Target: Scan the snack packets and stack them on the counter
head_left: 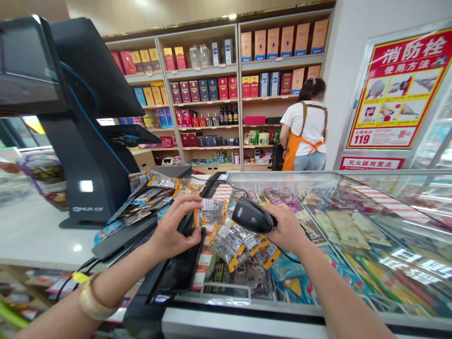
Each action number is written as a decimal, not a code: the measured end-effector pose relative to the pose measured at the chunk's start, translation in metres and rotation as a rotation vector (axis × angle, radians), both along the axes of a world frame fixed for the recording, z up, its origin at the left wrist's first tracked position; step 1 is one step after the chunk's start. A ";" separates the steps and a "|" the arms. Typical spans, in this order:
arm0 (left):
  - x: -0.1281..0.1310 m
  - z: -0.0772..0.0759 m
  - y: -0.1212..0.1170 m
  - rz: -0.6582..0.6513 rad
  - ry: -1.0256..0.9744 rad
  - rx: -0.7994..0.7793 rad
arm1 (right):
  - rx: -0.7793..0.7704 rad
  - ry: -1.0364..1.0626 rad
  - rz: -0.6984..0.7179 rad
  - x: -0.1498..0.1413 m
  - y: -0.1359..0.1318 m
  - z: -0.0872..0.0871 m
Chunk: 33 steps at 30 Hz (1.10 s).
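My right hand (pixel 287 228) is wrapped round the grip of a black barcode scanner (pixel 252 216), its head pointing left. Between the fingers of my left hand (pixel 176 228) is the left edge of a small clear snack packet (pixel 212 213) with orange ends, held in front of the scanner. Under the scanner, several similar orange-and-clear packets (pixel 235 245) lie piled on the glass top of the display case. A dark phone (pixel 181 263) lies flat below my left hand. More packets (pixel 151 193) are heaped to the left, by the foot of the checkout terminal.
A large black checkout terminal (pixel 95 155) stands on the white counter (pixel 42 240) at left, with a bag of packaged food (pixel 49 181) behind it. Bagged goods fill the glass-topped case (pixel 353 230). A person in an orange apron (pixel 307 132) faces shelves of boxed bottles (pixel 208 89).
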<state>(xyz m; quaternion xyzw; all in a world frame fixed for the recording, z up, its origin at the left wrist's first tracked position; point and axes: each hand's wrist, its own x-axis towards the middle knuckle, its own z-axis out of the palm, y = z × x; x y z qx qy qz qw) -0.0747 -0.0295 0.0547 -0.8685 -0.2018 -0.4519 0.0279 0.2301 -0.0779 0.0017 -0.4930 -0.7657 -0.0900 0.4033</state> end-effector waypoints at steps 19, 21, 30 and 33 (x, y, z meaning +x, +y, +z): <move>0.048 -0.069 0.002 0.003 0.334 -0.347 | 0.266 0.004 -0.294 0.025 0.015 -0.018; 0.033 -0.063 0.008 0.070 0.259 -0.274 | 0.242 0.009 -0.288 0.025 0.015 -0.017; -0.091 -0.013 0.064 0.764 0.010 -0.035 | 0.232 -0.009 -0.269 0.024 0.016 -0.021; -0.124 0.005 0.070 1.013 0.012 -0.186 | 0.224 -0.018 -0.267 0.023 0.016 -0.021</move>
